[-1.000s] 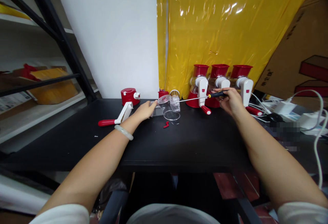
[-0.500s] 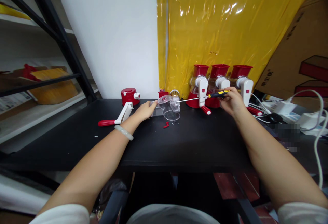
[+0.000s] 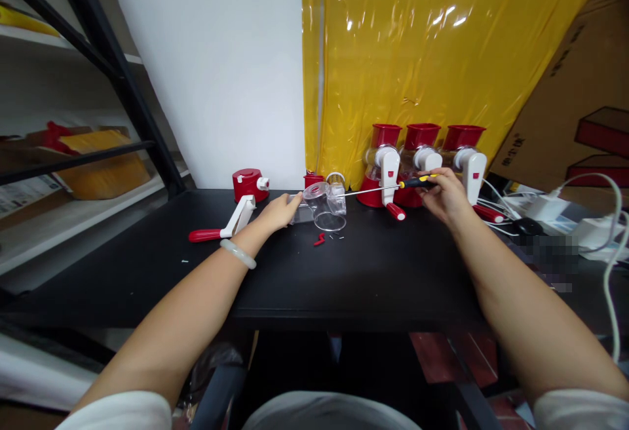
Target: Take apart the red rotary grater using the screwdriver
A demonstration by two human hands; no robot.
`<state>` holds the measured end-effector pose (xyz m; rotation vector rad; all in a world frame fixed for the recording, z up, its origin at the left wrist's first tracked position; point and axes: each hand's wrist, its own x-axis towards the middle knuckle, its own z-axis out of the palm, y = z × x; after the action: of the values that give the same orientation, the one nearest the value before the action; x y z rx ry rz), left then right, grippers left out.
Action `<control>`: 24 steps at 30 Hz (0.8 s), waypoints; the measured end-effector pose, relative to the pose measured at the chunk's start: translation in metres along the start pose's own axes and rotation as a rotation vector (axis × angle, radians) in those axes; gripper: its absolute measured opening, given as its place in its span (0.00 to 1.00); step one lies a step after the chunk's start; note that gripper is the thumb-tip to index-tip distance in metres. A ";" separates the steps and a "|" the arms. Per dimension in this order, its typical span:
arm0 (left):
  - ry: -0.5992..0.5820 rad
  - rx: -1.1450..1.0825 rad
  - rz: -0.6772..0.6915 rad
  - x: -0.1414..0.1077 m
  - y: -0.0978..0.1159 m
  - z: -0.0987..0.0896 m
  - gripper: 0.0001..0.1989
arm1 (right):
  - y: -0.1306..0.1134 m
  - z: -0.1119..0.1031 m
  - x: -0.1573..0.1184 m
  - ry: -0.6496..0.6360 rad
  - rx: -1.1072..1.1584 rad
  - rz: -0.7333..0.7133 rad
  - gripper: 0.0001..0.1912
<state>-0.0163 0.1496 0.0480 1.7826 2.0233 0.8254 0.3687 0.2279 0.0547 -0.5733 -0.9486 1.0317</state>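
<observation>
My left hand (image 3: 281, 212) is closed on the left end of a clear plastic grater body (image 3: 324, 206) at the table's back half. In my right hand (image 3: 446, 199) is a screwdriver (image 3: 417, 182) with a yellow and black handle, held level. Its long shaft points left, and the tip is at the right side of the clear body; whether it touches a screw is too small to tell. Just in front of the body lie a small red plastic piece (image 3: 319, 239) and tiny screw-like bits (image 3: 337, 237). A white crank with a red handle (image 3: 205, 236) rests left of my left hand.
A red grater base (image 3: 249, 185) stands at the back left. Three red-and-white rotary graters (image 3: 386, 130) line the back right, close behind the screwdriver. White cables and plugs (image 3: 546, 206) crowd the right side. A black shelf frame (image 3: 115, 69) rises on the left.
</observation>
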 end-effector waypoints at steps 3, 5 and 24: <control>-0.012 0.049 0.014 0.001 0.000 0.000 0.32 | 0.003 0.000 0.003 0.009 -0.020 -0.036 0.13; -0.017 0.047 0.013 0.001 0.000 0.000 0.32 | 0.004 0.001 0.004 0.025 -0.029 -0.047 0.14; -0.009 -0.010 0.003 -0.001 -0.001 0.000 0.32 | 0.002 0.001 0.003 0.011 0.052 0.014 0.19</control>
<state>-0.0168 0.1482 0.0474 1.7815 2.0070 0.8256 0.3681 0.2316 0.0550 -0.5421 -0.9066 1.0620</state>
